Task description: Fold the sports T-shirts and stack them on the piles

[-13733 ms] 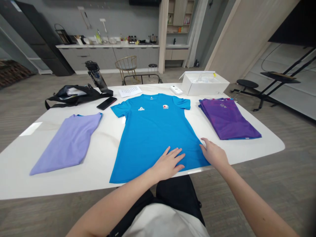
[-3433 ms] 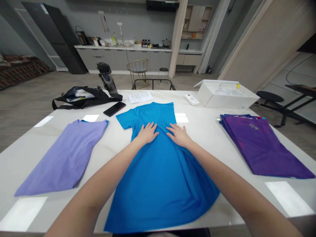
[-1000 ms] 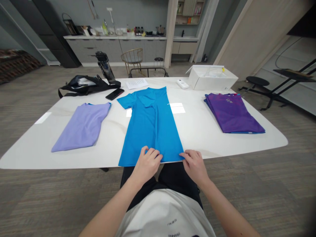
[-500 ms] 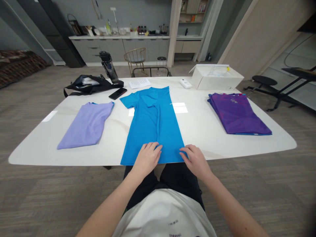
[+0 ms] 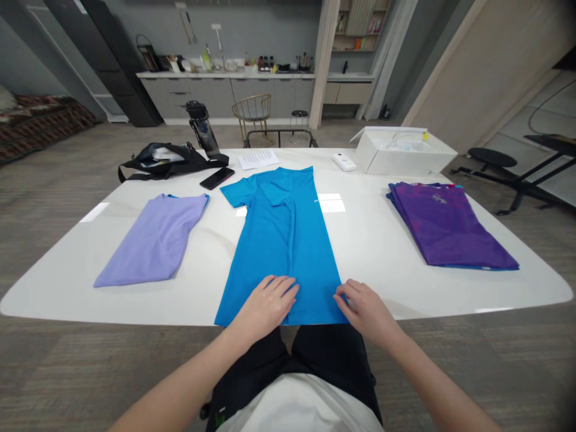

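while left hand lies open on blue t-shirt | right hand at hem, grip unclear

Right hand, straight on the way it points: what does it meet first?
The blue T-shirt. The right hand points inward across the table, and its fingers are already at the shirt's edge, touching or nearly so; depth is unclear from this view.

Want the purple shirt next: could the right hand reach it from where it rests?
Probably yes: the right hand rests on the blue T-shirt, with nothing between it and the purple shirt.
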`<state>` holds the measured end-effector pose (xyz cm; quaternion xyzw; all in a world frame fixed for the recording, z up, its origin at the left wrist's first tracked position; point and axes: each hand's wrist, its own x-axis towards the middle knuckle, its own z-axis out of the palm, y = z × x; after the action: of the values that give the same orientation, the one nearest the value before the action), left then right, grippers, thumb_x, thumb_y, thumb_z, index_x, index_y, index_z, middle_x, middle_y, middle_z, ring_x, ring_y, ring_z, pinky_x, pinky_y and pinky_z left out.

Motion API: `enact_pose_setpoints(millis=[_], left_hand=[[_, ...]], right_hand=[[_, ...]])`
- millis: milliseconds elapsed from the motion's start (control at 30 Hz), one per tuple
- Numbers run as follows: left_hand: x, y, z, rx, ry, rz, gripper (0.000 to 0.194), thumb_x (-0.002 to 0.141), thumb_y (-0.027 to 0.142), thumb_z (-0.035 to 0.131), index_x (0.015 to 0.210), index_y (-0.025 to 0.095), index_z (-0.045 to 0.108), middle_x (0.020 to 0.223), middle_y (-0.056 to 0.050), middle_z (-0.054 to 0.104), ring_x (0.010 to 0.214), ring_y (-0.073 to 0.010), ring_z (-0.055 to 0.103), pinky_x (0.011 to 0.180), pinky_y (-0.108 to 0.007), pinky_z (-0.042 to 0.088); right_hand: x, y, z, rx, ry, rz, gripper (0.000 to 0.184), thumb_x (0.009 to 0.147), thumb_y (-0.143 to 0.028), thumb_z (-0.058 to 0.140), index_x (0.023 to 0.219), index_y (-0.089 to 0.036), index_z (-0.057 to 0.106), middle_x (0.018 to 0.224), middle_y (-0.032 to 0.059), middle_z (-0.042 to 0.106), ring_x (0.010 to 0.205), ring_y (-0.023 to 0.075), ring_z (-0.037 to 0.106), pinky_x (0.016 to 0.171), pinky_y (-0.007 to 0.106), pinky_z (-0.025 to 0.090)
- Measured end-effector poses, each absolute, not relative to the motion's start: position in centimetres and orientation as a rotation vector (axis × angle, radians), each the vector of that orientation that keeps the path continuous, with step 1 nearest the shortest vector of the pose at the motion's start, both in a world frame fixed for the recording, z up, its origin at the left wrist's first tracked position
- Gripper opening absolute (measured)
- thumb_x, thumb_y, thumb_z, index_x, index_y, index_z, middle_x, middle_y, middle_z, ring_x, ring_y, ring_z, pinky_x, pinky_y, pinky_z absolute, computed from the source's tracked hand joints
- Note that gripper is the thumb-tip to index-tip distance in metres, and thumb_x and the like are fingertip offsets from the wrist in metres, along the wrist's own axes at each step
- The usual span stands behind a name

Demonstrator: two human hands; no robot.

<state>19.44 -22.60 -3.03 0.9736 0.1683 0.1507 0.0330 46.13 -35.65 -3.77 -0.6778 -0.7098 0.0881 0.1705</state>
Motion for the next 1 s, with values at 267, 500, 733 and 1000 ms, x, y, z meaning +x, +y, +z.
enact_pose_setpoints(millis=[267, 500, 733, 1000], left_hand=[[19.0, -20.1, -3.6, 2.945, 0.461, 0.445, 0.028, 0.103, 0.028, 0.052, 0.127, 0.026, 0.066, 0.134, -0.006, 0.068, 0.123, -0.0205, 0.063, 0.108, -0.041, 0.045], [27.2, -4.7, -1.5, 2.859, 0.946, 0.329, 0.026, 0.101, 0.024, 0.048, 0.111, 0.023, 0.072, 0.111, -0.007, 0.073, 0.103, -0.0210, 0.068, 0.090, -0.036, 0.050], [33.2, 7.7, -3.0, 2.722, 1.470, 0.305, 0.038, 0.099, 0.020, 0.042, 0.134, 0.019, 0.057, 0.132, -0.015, 0.063, 0.118, -0.0295, 0.059, 0.097, -0.045, 0.041], [34.6, 14.9, -5.6, 2.762, 1.587, 0.292, 0.035, 0.100, 0.015, 0.031, 0.121, 0.011, 0.059, 0.125, -0.020, 0.062, 0.119, -0.0338, 0.052, 0.102, -0.051, 0.030]], right_hand=[[48.2, -32.3, -3.0, -1.838, -2.087, 0.259, 0.018, 0.102, -0.031, 0.054, 0.091, -0.024, 0.065, 0.092, 0.0052, 0.064, 0.085, 0.0213, 0.061, 0.078, 0.037, 0.047], [51.2, -16.6, -1.6, -1.911, -2.007, 0.220, 0.018, 0.101, -0.033, 0.054, 0.095, -0.023, 0.068, 0.095, 0.0039, 0.066, 0.085, 0.0187, 0.063, 0.074, 0.030, 0.045], [54.8, -1.4, -3.6, -2.152, -1.788, 0.086, 0.022, 0.098, -0.029, 0.052, 0.108, -0.020, 0.070, 0.112, 0.0135, 0.065, 0.105, 0.0281, 0.059, 0.086, 0.038, 0.046], [57.9, 8.9, -4.5, -2.375, -1.460, 0.024, 0.041, 0.097, -0.028, 0.044, 0.135, -0.026, 0.060, 0.140, 0.0177, 0.051, 0.127, 0.0378, 0.043, 0.099, 0.064, 0.039]])
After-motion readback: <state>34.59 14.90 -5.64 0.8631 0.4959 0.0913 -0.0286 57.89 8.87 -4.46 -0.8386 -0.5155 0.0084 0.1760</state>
